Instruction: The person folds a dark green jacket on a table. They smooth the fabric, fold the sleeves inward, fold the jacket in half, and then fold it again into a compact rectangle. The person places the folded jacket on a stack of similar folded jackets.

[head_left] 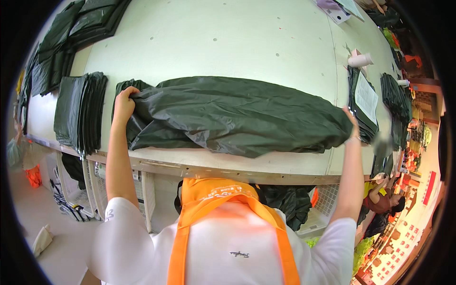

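Note:
A long piece of dark green, shiny cloth [242, 111] lies spread across the table in front of me, wrinkled and partly folded over itself. At its left end, my left hand [125, 102] is closed on the upper edge, over another dark green layer. My right hand [352, 124] grips the far right end, its fingers partly hidden by the cloth. Both arms are stretched wide apart. Whether the cloth is a garment or a sheet I cannot tell.
A stack of folded dark green pieces [80, 113] stands left of my left hand, with more piles [97, 21] behind it. Right of the cloth, a printed paper [366, 98] rests on another stack, near a white roll [360, 61]. White crates [95, 183] stand under the table.

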Available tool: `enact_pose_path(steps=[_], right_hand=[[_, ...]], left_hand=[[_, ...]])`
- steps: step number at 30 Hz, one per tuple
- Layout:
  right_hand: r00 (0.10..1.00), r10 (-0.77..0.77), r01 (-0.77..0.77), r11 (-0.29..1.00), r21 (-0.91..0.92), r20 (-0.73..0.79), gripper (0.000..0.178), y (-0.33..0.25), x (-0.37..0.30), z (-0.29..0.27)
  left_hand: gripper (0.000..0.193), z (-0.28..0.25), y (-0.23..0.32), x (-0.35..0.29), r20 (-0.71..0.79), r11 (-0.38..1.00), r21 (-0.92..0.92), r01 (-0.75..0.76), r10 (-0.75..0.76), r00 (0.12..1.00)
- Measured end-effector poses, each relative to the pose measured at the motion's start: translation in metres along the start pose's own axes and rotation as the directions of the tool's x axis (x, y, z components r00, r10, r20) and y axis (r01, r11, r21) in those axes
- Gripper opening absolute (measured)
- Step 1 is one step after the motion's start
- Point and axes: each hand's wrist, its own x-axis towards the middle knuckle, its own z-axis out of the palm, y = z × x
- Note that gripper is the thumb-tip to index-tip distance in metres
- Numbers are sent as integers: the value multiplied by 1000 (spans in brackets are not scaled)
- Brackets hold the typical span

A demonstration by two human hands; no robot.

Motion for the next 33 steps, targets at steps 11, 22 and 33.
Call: enact_pose_path(steps=[11, 22, 33], right_hand=[[587, -452, 699, -135, -702, 671, 45, 38, -51, 72], [854, -511, 135, 390, -911, -92, 36, 174, 162, -256], [971, -179, 186, 141, -972, 160, 21, 155, 62, -165]], left_hand=[[83, 143, 135, -72, 38, 824, 561, -73, 63, 997], [84, 145, 140, -57, 133, 803, 587, -97, 22, 991], [84, 152, 108, -72, 52, 862, 496, -106, 92, 994]])
